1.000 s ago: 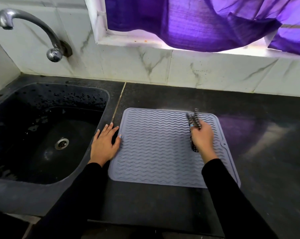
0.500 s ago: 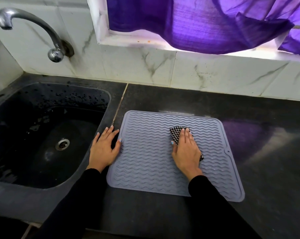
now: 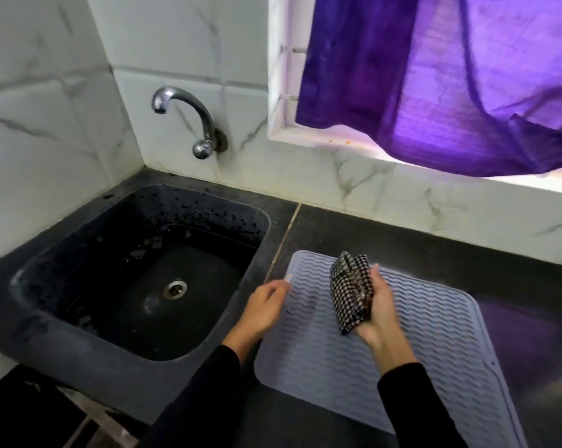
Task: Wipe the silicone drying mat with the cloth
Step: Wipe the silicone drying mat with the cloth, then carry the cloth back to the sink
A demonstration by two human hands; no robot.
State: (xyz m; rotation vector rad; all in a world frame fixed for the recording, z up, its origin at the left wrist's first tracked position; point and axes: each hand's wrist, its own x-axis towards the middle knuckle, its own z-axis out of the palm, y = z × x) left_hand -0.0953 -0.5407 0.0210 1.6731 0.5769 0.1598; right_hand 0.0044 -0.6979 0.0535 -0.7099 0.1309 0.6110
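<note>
Silicone mat: grey drying mat (image 3: 412, 344), wavy ribs, flat on dark tabletop (image 3: 434, 253), just right of sink
Cloth: black-white checked cloth (image 3: 350, 291), bunched, over mat's far-left part; touching mat or lifted, cannot tell
My right hand (image 3: 378, 310): grip curled round cloth, fingers wrapped on it, above mat
My left hand (image 3: 265, 307): blurred, grip loose, fingers relaxed, holding nothing, at mat's left edge
Sink: black basin (image 3: 79, 253), metal drain (image 3: 175, 288)
Tap: chrome tap (image 3: 189, 119) on tiled wall
Curtain: purple curtain (image 3: 434, 82) at window
</note>
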